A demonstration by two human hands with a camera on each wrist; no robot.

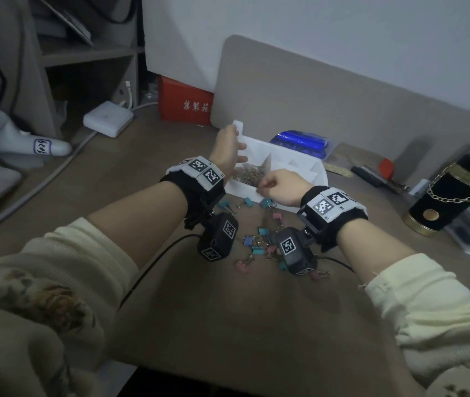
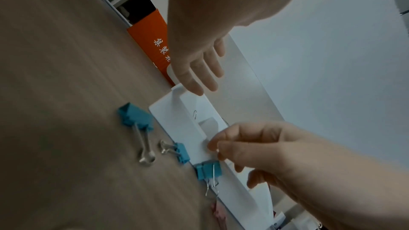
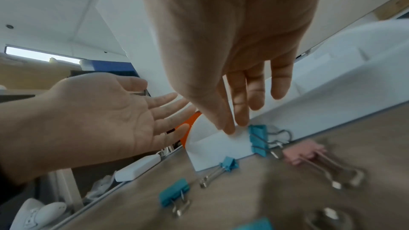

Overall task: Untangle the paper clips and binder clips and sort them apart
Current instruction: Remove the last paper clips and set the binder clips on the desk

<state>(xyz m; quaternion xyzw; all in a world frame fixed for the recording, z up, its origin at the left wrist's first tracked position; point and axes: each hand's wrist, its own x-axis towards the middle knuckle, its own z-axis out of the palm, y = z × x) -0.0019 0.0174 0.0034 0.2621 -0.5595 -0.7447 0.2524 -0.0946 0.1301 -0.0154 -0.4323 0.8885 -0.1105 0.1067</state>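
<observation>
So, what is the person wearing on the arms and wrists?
Both arms wear cream knitted sleeves pushed up the forearms. Each wrist carries a black strap with white square-patterned marker tags, and a small black camera box with similar tags hangs below it. A thin black cable trails from the left box.

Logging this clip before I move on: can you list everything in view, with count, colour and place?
organiser tray: one, white, divided, mid-desk
paper clips: a heap, metallic, in the tray's left compartment
binder clips: over a dozen, teal, pink and purple, loose on the desk before the tray
red box: one, behind the tray, against the wall
power adapter: one, white, far left
ghost-shaped toy: one, white, far left edge
blue packet: one, behind the tray
black bottle: one, gold trim and chain, far right
left hand: fingers spread, over the tray's left end
right hand: thumb and finger pinched at the tray's near wall; what it pinches is too small to tell
</observation>
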